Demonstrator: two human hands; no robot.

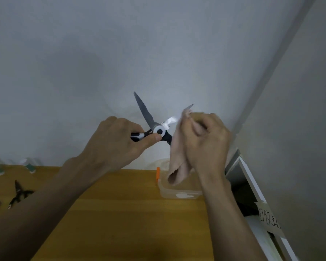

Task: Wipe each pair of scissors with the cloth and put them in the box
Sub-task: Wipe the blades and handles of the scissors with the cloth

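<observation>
My left hand [119, 140] grips the black-and-white handles of a pair of scissors [146, 114], held up in front of the wall with the blades spread apart. My right hand [207, 140] pinches a pale pink cloth [177, 159] around the right blade, whose tip pokes out above the cloth. The cloth's loose end hangs down over a clear plastic box [179, 193] with an orange clip, standing at the back of the wooden table [130, 213].
Two more pairs of black scissors [19, 194] lie at the table's left side, one cut off by the frame edge. Small green-capped items [29, 166] stand along the wall at the back left. A white bin with a handwritten label [267, 219] stands right of the table.
</observation>
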